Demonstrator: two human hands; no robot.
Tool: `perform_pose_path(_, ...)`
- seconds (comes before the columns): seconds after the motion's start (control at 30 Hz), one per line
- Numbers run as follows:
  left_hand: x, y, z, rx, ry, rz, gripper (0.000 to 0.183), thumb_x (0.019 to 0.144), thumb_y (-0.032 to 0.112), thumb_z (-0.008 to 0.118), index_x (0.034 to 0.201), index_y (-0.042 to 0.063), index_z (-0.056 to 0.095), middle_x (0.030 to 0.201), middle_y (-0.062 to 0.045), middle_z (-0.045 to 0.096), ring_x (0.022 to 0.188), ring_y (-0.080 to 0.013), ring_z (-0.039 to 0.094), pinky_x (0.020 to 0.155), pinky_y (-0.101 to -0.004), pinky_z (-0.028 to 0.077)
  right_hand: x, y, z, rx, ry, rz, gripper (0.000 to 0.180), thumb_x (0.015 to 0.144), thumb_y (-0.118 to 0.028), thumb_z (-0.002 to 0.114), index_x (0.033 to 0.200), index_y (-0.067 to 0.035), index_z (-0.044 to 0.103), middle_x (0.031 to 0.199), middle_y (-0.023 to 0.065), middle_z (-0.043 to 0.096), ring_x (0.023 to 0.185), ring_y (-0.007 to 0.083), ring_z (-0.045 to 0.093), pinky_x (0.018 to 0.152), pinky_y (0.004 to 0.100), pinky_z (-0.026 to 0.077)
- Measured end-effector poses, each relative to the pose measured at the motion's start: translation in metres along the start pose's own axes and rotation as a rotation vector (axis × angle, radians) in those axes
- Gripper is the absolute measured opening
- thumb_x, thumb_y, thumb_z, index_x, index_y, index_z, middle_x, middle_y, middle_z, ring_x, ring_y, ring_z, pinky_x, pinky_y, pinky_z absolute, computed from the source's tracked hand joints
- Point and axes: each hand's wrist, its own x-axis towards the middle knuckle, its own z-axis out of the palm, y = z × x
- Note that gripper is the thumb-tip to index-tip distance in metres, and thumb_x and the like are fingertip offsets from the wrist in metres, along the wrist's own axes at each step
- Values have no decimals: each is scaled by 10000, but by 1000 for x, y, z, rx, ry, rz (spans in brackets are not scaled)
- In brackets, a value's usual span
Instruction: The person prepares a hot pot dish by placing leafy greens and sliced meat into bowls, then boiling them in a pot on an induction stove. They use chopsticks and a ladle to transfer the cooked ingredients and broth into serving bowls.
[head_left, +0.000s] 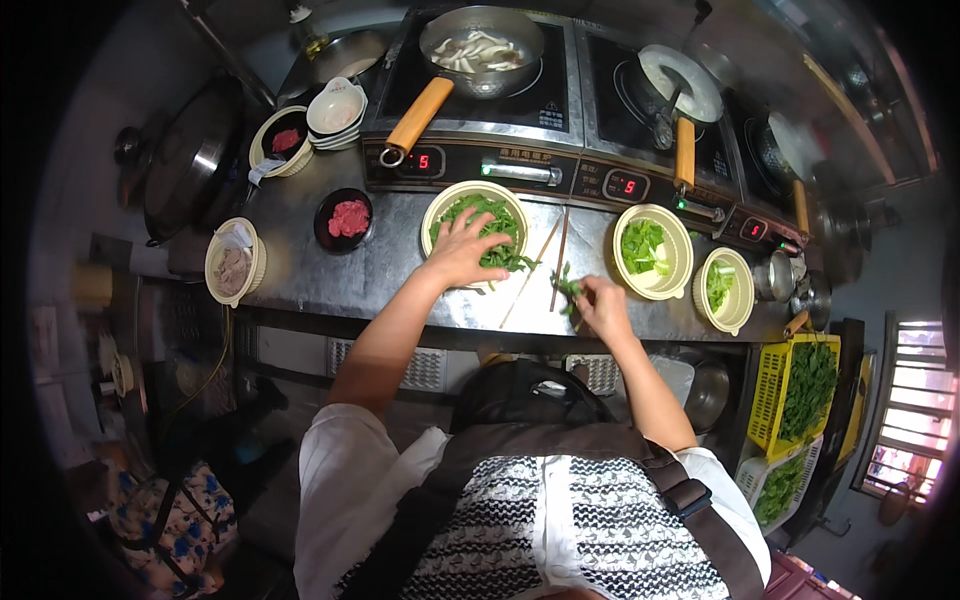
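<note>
My left hand (463, 251) lies spread over leafy greens (491, 210) in a cream bowl (430, 217), pressing on them; whether it grips any leaves I cannot tell. To the right, my right hand (604, 307) pinches a small sprig of greens (568, 289) above the steel counter's front edge. Two chopsticks (559, 259) lie on the counter between the hands. Further right, two more cream bowls (684, 259) hold cut greens (643, 247). Left of my left hand, a small black dish (321, 229) holds raw red meat (349, 217).
Induction cookers (465, 159) line the counter's back, with a pan (487, 88) of sliced pale food and its wooden handle (420, 120) reaching forward. A cream bowl of meat (259, 274) stands far left. Yellow crate (765, 397) of greens stands lower right. Another person's floral clothing (172, 525) shows lower left.
</note>
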Motion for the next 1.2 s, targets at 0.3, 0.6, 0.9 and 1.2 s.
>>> perform_pose_path(0.3,30,3,44,265,287,-47,333,727,181,666,1053,123,623,1236,-97,457,1248,-340,346,912,-556,365,54,-80,-25,431,100,-124,208,790,-63,681,970,1,599,833,74,601,705,151,594,603,260,497)
perform_pose_path(0.6,19,3,10,-183,195,-57,419,743,271,690,1110,129,547,1343,-112,410,1334,-355,234,1050,-579,143,-124,79,-280,-319,715,574,330,759,-40,695,1073,-13,598,880,92,605,759,196,619,656,291,503)
perform_pose_path(0.9,11,95,-32,94,341,-187,559,778,165,668,1298,79,482,1413,-202,368,1342,-402,260,1103,-531,172,128,-5,-208,-397,483,-492,731,575,-150,811,1246,-100,523,1353,158,413,1254,372,395,1027,436,370)
perform_pose_path(1.2,104,182,94,-990,212,-350,393,843,181,652,1126,-36,485,940,-132,608,689,-182,604,660,-294,508,226,65,-295,14,337,-563,114,751,-129,667,843,-64,649,787,109,682,766,243,679,696,340,528)
